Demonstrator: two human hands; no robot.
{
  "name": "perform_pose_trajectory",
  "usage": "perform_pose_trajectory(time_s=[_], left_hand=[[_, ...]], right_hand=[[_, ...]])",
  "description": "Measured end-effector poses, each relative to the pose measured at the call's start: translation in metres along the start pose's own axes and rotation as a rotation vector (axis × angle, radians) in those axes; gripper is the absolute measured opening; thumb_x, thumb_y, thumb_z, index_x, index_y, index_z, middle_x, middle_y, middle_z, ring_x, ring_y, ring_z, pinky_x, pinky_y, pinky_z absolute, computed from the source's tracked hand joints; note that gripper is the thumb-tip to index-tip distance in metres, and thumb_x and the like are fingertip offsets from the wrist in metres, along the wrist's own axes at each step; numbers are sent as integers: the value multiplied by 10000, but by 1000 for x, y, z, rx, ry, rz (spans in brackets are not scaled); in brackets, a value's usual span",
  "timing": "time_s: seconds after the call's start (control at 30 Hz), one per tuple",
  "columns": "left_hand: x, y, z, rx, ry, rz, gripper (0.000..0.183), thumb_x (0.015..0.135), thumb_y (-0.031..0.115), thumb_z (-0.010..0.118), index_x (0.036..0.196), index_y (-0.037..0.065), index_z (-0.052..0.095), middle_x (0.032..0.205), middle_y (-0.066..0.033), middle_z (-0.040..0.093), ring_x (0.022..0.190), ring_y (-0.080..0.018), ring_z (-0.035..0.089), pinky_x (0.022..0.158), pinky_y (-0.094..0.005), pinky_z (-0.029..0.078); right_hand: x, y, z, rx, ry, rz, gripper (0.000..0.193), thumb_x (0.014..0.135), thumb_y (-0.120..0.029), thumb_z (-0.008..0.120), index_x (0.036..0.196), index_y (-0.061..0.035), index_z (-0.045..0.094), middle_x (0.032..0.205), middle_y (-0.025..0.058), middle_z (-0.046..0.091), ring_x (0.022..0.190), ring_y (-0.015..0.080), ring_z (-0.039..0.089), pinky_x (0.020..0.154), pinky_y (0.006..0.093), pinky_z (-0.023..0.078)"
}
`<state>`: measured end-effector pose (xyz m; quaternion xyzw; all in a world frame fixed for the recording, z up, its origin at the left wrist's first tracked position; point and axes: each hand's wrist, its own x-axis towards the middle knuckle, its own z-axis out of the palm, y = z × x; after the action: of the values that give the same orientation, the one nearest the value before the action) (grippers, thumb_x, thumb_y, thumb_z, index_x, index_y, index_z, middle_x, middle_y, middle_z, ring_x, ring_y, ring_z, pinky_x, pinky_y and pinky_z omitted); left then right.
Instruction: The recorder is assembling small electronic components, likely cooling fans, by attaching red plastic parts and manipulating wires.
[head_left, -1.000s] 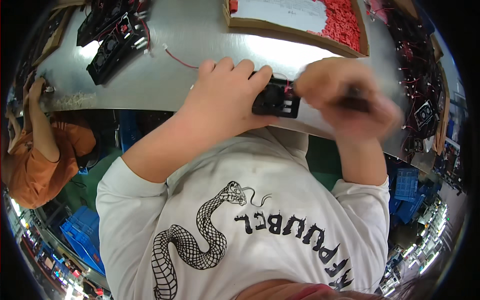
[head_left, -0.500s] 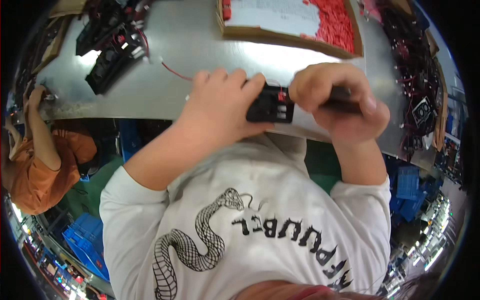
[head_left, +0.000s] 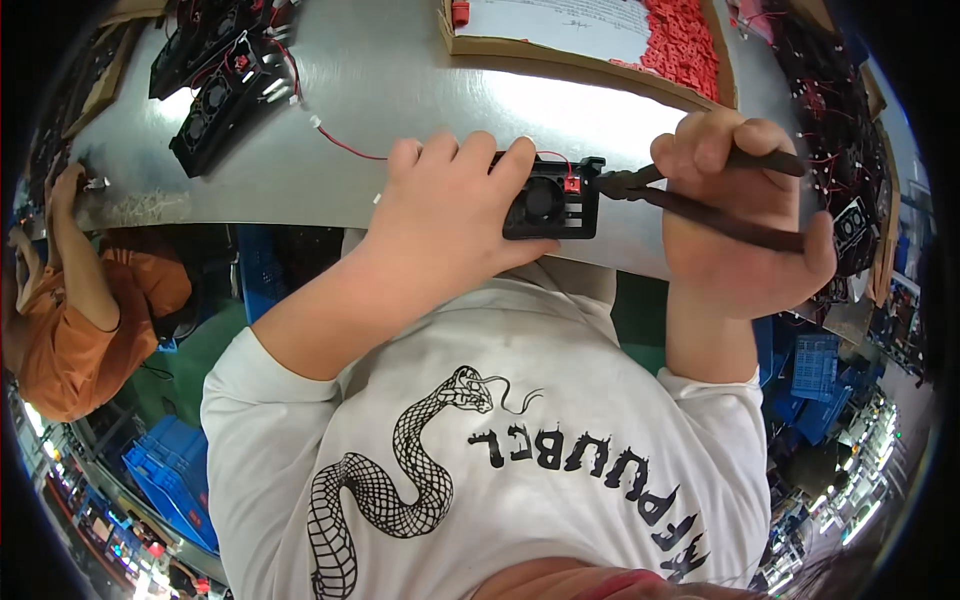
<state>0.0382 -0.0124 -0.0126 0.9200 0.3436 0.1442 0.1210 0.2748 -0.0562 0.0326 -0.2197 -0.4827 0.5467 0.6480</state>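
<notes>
At center frame, the left hand (head_left: 440,212) clamps its fingers on a fan housing (head_left: 541,201), red piece (head_left: 572,185) apparently seated; the right hand (head_left: 735,258) grips pliers (head_left: 700,210), work seemingly unfinished.

**Colours at our bench: mostly black, red, white**

We've got a black fan housing (head_left: 543,203) with 1 red insert (head_left: 573,185). Lead wire (head_left: 345,147) red, end plug (head_left: 316,121) white. Pliers (head_left: 690,208) dark brown-black. Our shirt (head_left: 560,370) is white: black snake print (head_left: 436,490), scale-mesh pattern, black lettering (head_left: 549,447). Tray (head_left: 590,75) cardboard brown; pieces (head_left: 685,50) red, sheet (head_left: 570,25) white. Tabletop (head_left: 390,60) silver-grey. Co-worker's top (head_left: 75,360) orange, crates (head_left: 170,470) blue.
</notes>
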Motion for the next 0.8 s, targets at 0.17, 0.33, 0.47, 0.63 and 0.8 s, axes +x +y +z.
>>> perform_pose_trajectory(time_s=[0.17, 0.33, 0.47, 0.63, 0.8], left_hand=[[-1, 5, -1, 44, -1, -18, 723, 739, 598, 799, 1253, 123, 616, 947, -37, 610, 873, -236, 581, 794, -417, 385], [0, 4, -1, 53, -10, -22, 713, 741, 595, 799, 1245, 126, 617, 944, -30, 609, 871, -228, 582, 784, -414, 392], [1, 3, -2, 47, -14, -23, 710, 740, 588, 803, 1244, 123, 618, 944, -32, 613, 878, -233, 593, 781, -416, 396], [1, 1, -1, 17, -17, -24, 706, 738, 573, 810, 1244, 118, 619, 944, -36, 614, 882, -242, 601, 782, -419, 397], [15, -16, -3, -68, -51, 169, 682, 708, 554, 833, 1228, 152, 647, 944, -48, 639, 902, -255, 620, 833, -416, 418]], right_hand=[[-13, 16, -1, 91, 88, -69, 805, 879, -617, 493, 1326, 50, 564, 1124, 188, 569, 1025, 274, 499, 895, 424, 397], [-14, 26, -2, 175, 94, -102, 862, 870, -624, 487, 1330, 103, 536, 1165, 230, 593, 1074, 296, 552, 924, 430, 435], [-15, 28, -1, 123, 95, -131, 836, 868, -616, 484, 1287, 105, 555, 1118, 229, 608, 1023, 309, 570, 915, 430, 441], [-16, 30, 2, 54, 108, -161, 794, 874, -585, 505, 1265, 104, 561, 1013, 225, 630, 938, 331, 592, 885, 442, 455], [26, 29, -9, 154, -686, 53, 650, 893, -569, 507, 960, 40, 724, 780, 167, 664, 635, 240, 599, 595, 375, 488]])
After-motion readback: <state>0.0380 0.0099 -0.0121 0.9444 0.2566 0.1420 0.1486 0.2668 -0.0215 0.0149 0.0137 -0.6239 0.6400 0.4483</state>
